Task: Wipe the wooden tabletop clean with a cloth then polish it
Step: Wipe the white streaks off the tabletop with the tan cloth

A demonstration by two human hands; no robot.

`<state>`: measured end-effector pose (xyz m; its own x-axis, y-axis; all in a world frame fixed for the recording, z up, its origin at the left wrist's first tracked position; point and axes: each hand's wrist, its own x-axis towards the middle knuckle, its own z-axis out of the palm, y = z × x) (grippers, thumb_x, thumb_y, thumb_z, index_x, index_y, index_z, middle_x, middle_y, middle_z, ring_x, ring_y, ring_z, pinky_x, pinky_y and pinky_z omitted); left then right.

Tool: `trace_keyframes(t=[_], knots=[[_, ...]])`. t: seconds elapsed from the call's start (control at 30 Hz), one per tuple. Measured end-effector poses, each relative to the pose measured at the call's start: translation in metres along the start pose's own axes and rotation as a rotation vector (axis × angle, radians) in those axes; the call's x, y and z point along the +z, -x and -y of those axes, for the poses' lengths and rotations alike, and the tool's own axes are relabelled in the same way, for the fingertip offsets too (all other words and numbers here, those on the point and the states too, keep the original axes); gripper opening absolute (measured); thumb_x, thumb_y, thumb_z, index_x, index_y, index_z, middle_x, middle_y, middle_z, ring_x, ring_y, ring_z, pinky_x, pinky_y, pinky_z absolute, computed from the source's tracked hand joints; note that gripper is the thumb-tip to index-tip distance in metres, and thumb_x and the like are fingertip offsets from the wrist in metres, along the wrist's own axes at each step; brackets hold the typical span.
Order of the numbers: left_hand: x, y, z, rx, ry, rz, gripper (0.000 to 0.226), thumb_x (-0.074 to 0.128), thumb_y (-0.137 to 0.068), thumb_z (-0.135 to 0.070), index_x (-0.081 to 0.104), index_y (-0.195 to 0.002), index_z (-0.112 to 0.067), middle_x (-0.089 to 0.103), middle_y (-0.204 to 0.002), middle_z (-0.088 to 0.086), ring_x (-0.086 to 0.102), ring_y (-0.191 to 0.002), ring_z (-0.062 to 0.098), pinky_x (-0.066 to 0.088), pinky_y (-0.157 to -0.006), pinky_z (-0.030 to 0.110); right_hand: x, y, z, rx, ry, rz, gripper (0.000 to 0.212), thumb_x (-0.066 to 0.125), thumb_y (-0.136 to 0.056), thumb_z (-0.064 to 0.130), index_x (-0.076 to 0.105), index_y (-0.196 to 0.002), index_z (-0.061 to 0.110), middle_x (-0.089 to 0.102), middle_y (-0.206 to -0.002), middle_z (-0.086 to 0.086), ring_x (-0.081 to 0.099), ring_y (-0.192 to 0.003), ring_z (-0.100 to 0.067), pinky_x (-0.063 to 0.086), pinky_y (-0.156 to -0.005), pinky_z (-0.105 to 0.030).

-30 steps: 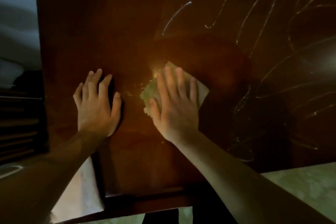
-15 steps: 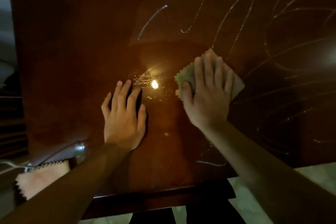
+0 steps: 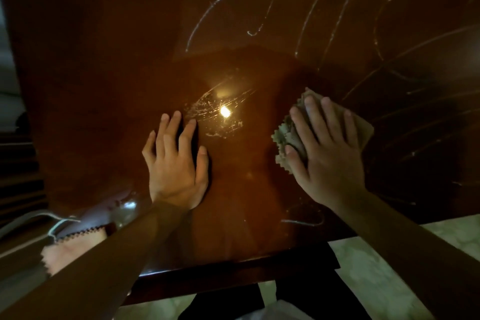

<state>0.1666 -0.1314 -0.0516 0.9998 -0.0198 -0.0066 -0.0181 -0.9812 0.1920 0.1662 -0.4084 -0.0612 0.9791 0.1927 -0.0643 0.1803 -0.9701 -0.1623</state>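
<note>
A dark glossy wooden tabletop (image 3: 104, 73) fills most of the view, with white streaks (image 3: 324, 8) curving over its far right part and a smeared patch (image 3: 215, 114) under a bright light reflection at the middle. My right hand (image 3: 327, 153) presses flat, fingers spread, on a greenish cloth (image 3: 288, 135) with a zigzag edge, right of the smear. My left hand (image 3: 176, 161) rests flat on the bare wood, just below and left of the smear, holding nothing.
A second, pinkish cloth (image 3: 67, 249) with a zigzag edge lies at the table's near left corner, partly under my left forearm. The table's front edge (image 3: 220, 275) runs below my arms. Pale patterned floor (image 3: 376, 267) shows at the lower right.
My right hand has slid the cloth to the right, away from the light reflection, uncovering the smeared patch. The left hand stays flat on the wood; the view has shifted left, bringing the pinkish cloth in.
</note>
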Motion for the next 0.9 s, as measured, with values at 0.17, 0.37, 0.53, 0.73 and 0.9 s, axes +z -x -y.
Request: trace_keyframes(t=[0.17,0.37,0.53,0.73,0.9], knots=[[0.002,0.001,0.000,-0.001,0.002,-0.004,0.055,0.037,-0.100,-0.040,0.044,-0.147,-0.012,0.035,-0.158,0.014,0.021,-0.152,0.027,0.016,-0.120,0.050,0.009,0.002,0.072,0.311,-0.083,-0.015,0.069,0.030,-0.102,0.053,0.026,-0.161,0.017,0.018,-0.170,-0.011,0.009,-0.157,-0.033,0.006,-0.125,-0.056],[0.005,0.001,0.002,0.018,-0.021,-0.003,0.055,0.035,-0.101,-0.041,0.041,-0.147,-0.012,0.033,-0.159,0.014,0.020,-0.152,0.028,0.016,-0.119,0.050,0.024,0.063,0.165,-0.002,-0.131,0.081,0.065,0.038,-0.103,0.049,0.027,-0.160,0.020,0.019,-0.170,-0.006,0.006,-0.159,-0.028,0.003,-0.127,-0.054],[0.006,0.003,0.002,0.040,0.001,-0.010,0.053,0.034,-0.103,-0.041,0.041,-0.147,-0.012,0.032,-0.159,0.015,0.020,-0.151,0.029,0.017,-0.118,0.052,0.021,0.068,0.089,0.061,-0.061,0.028,0.061,0.035,-0.103,0.051,0.032,-0.158,0.024,0.027,-0.167,-0.005,0.017,-0.156,-0.027,0.011,-0.124,-0.054],[0.007,0.003,0.008,0.071,0.042,-0.023,0.054,0.030,-0.103,-0.043,0.038,-0.146,-0.011,0.030,-0.160,0.017,0.018,-0.151,0.031,0.016,-0.118,0.055,0.009,0.075,0.053,0.371,-0.029,-0.006,0.066,0.027,-0.104,0.053,0.029,-0.161,0.019,0.021,-0.169,-0.008,0.013,-0.157,-0.032,0.009,-0.125,-0.058],[0.005,0.002,0.004,0.076,0.036,-0.041,0.054,0.031,-0.103,-0.041,0.040,-0.146,-0.009,0.032,-0.159,0.018,0.021,-0.151,0.033,0.017,-0.117,0.055,0.032,0.074,0.164,0.376,-0.139,-0.042,0.064,0.027,-0.105,0.051,0.025,-0.162,0.021,0.016,-0.171,-0.007,0.005,-0.159,-0.029,0.005,-0.126,-0.057]])
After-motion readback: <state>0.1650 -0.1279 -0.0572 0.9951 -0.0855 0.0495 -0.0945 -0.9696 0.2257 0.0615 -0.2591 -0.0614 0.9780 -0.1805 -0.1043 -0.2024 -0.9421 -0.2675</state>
